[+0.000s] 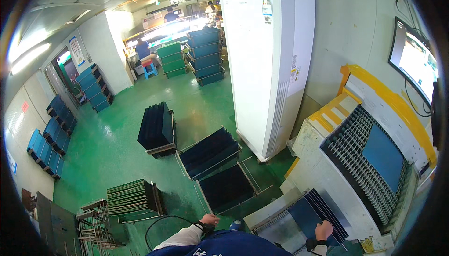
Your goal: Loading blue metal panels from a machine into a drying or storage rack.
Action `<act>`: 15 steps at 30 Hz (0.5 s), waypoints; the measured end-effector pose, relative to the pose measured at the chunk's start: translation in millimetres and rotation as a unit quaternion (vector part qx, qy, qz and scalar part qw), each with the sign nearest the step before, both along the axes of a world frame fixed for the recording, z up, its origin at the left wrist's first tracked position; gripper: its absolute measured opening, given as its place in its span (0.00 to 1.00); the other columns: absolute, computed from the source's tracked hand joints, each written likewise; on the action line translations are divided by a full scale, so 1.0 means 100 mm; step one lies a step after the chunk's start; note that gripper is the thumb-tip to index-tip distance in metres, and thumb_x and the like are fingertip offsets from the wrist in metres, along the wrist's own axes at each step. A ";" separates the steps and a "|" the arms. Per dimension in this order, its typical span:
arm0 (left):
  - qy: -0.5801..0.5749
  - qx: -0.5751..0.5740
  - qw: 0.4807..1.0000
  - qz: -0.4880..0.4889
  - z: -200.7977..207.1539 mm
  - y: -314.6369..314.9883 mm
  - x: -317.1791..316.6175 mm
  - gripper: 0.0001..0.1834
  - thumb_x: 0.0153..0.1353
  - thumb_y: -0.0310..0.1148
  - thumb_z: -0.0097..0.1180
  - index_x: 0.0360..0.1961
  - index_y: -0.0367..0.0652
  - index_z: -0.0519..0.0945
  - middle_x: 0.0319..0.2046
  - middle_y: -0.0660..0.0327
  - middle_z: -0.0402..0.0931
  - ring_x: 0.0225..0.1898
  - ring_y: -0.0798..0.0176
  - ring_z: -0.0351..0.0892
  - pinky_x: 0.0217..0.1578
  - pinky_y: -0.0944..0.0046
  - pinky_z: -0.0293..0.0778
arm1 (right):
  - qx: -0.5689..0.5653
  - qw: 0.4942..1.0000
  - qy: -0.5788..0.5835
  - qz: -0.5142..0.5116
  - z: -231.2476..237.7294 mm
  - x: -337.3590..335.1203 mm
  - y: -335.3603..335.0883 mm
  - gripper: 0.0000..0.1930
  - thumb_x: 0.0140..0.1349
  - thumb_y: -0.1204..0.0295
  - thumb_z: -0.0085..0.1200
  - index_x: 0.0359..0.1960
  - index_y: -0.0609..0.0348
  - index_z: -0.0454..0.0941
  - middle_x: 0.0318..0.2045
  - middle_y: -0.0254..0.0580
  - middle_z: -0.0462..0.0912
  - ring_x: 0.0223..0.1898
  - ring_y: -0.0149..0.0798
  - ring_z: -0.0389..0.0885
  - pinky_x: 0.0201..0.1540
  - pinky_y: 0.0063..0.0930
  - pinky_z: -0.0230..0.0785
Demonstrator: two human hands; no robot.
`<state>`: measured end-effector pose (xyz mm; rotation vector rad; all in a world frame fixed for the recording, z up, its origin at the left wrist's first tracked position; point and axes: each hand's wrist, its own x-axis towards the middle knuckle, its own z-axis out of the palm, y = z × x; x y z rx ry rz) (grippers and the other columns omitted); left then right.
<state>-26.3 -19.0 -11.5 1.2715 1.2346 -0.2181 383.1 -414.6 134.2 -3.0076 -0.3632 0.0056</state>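
Observation:
My right hand [323, 230] is curled at the edge of a blue panel [304, 216], beside several thin dark panels standing on edge at the machine's near end. Its fingertips are partly hidden. In front of my body, my left hand [210, 219] is closed in a loose fist with nothing visible in it. A black band with a cable [161, 217] runs from the left wrist. Ahead of that hand is a rack of dark panels [227, 188] on the floor. Another blue panel [386, 155] lies on the roller conveyor [358, 162] to my right.
More panel racks stand on the green floor: a dark one [156, 127], another [210, 151] and one with pale edges [132, 197]. A tall white air conditioner [262, 69] rises ahead. Metal frames [96, 223] are at left. People sit at a lit bench far back.

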 end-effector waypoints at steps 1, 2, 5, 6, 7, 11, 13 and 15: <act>0.001 0.000 1.000 -0.004 0.01 0.00 0.00 0.16 0.52 0.42 0.60 0.33 0.38 0.81 0.26 0.61 0.80 0.25 0.66 0.79 0.28 0.66 0.75 | -0.006 1.000 0.000 -0.001 0.01 0.00 0.01 0.11 0.41 0.67 0.64 0.23 0.60 0.78 0.27 0.52 0.79 0.34 0.53 0.78 0.35 0.43 0.69; 0.003 0.000 1.000 -0.007 0.01 0.00 0.01 0.17 0.52 0.42 0.60 0.34 0.38 0.80 0.27 0.61 0.80 0.26 0.66 0.79 0.28 0.66 0.75 | -0.008 1.000 0.007 -0.003 0.02 -0.01 0.02 0.11 0.42 0.67 0.64 0.24 0.60 0.78 0.27 0.51 0.79 0.34 0.53 0.78 0.36 0.43 0.69; -0.013 -0.015 1.000 0.015 0.03 0.00 0.00 0.18 0.53 0.41 0.60 0.36 0.37 0.80 0.30 0.60 0.80 0.26 0.65 0.80 0.28 0.66 0.76 | -0.011 1.000 0.018 -0.004 0.08 -0.01 0.04 0.11 0.42 0.67 0.64 0.25 0.60 0.78 0.28 0.51 0.80 0.34 0.52 0.78 0.36 0.43 0.69; -0.012 -0.015 1.000 0.017 0.04 -0.01 0.01 0.18 0.53 0.41 0.60 0.37 0.37 0.79 0.30 0.60 0.80 0.26 0.65 0.80 0.28 0.66 0.76 | -0.010 1.000 0.017 -0.003 0.09 -0.02 0.04 0.11 0.43 0.67 0.64 0.25 0.60 0.78 0.28 0.51 0.80 0.35 0.52 0.78 0.36 0.43 0.69; -0.010 -0.016 1.000 0.018 0.05 -0.01 0.01 0.18 0.53 0.41 0.60 0.37 0.37 0.79 0.31 0.59 0.80 0.26 0.65 0.80 0.28 0.66 0.76 | -0.010 1.000 0.017 -0.002 0.10 -0.02 0.04 0.11 0.43 0.67 0.64 0.25 0.60 0.78 0.28 0.51 0.80 0.35 0.52 0.78 0.36 0.43 0.69; -0.003 -0.035 0.999 -0.004 0.18 -0.01 0.05 0.21 0.57 0.40 0.58 0.42 0.32 0.75 0.34 0.58 0.78 0.31 0.62 0.79 0.30 0.65 0.75 | -0.011 1.000 0.019 -0.004 0.06 -0.01 0.02 0.11 0.43 0.67 0.64 0.25 0.60 0.78 0.28 0.50 0.80 0.35 0.52 0.78 0.36 0.43 0.69; -0.007 -0.038 0.999 -0.001 0.19 -0.02 0.06 0.20 0.57 0.40 0.58 0.41 0.32 0.75 0.33 0.59 0.78 0.30 0.63 0.78 0.29 0.65 0.75 | -0.010 1.000 0.023 -0.006 0.06 0.00 0.02 0.11 0.43 0.67 0.64 0.24 0.60 0.78 0.28 0.50 0.80 0.35 0.52 0.78 0.36 0.43 0.69; -0.008 -0.034 0.999 0.006 0.20 -0.02 0.05 0.19 0.56 0.41 0.59 0.39 0.34 0.76 0.31 0.59 0.79 0.28 0.63 0.79 0.28 0.65 0.75 | -0.007 1.000 0.022 -0.004 0.05 0.00 0.02 0.11 0.43 0.67 0.64 0.24 0.60 0.78 0.28 0.51 0.79 0.35 0.52 0.78 0.36 0.43 0.69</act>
